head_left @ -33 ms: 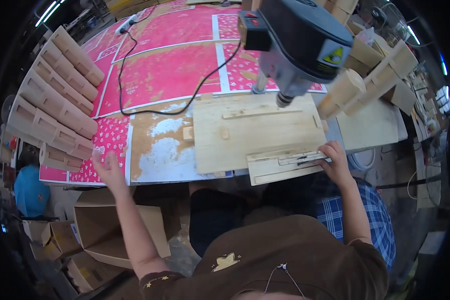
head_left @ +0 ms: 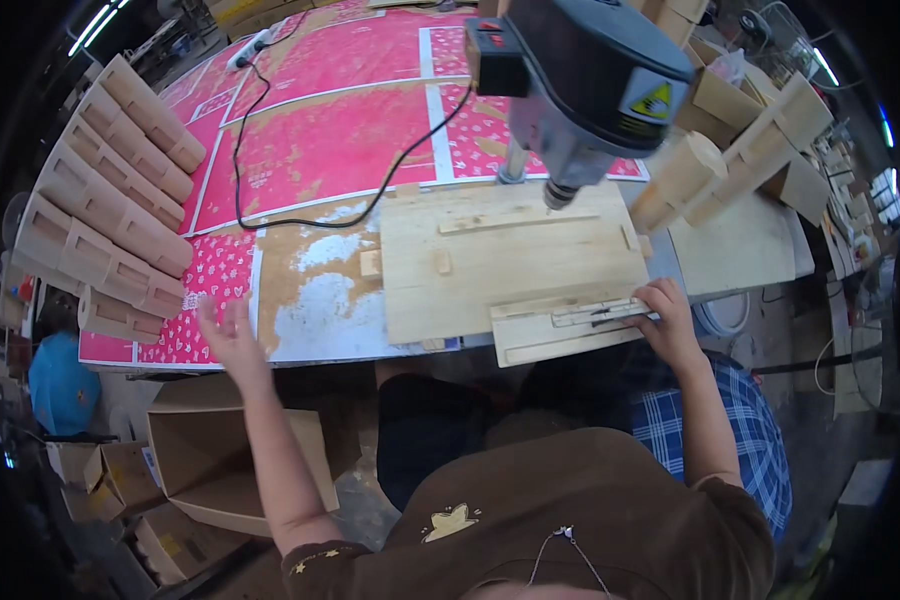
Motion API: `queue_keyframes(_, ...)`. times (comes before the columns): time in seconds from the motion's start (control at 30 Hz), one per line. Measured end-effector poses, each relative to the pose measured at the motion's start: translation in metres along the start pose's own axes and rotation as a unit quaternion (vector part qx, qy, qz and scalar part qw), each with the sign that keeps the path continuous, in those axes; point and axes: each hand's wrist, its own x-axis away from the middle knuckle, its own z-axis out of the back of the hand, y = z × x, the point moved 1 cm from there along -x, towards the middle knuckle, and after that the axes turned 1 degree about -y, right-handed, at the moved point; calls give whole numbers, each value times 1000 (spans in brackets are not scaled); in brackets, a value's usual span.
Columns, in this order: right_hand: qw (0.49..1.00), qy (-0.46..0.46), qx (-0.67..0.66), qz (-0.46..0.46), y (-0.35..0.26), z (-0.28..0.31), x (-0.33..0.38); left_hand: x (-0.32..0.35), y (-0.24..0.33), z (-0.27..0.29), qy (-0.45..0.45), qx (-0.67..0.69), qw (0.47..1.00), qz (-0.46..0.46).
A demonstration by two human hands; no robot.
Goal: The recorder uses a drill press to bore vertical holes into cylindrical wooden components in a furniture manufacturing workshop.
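Observation:
My right hand (head_left: 670, 322) grips the right end of a small grooved wooden panel (head_left: 550, 338), which lies at the front edge of a larger plywood board (head_left: 510, 255) on the table. Above the board's far side hangs a grey drill press head (head_left: 590, 70), its bit (head_left: 555, 196) pointing down just over the board. My left hand (head_left: 228, 335) is open with the fingers spread. It hovers at the table's front edge over a pink patterned sheet (head_left: 210, 275) and holds nothing.
Rows of stacked wooden blocks (head_left: 110, 200) line the table's left side, and more wooden pieces (head_left: 730, 150) pile up at the right. A black cable (head_left: 300, 218) runs across the pink sheets. Open cardboard boxes (head_left: 220, 450) stand on the floor at lower left.

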Motion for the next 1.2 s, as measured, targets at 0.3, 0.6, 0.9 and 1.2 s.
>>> queue_keyframes(0.3, 999, 44, -19, 11, 27, -10, -35, 167, 106, -162, -395, -31, 902, -172)
queue_keyframes(0.6, 911, 390, 127, -49, 111, 68, -99, 212, 112, -192, -419, -169, 852, -265)
queue_keyframes(0.9, 934, 334, -20, -122, 126, 71, -107, 185, 156, -163, -268, -26, 936, -227)
queue_keyframes(1.2, 677, 199, -708, -32, -46, 18, -29, 185, 226, -184, -271, 142, 909, -285)
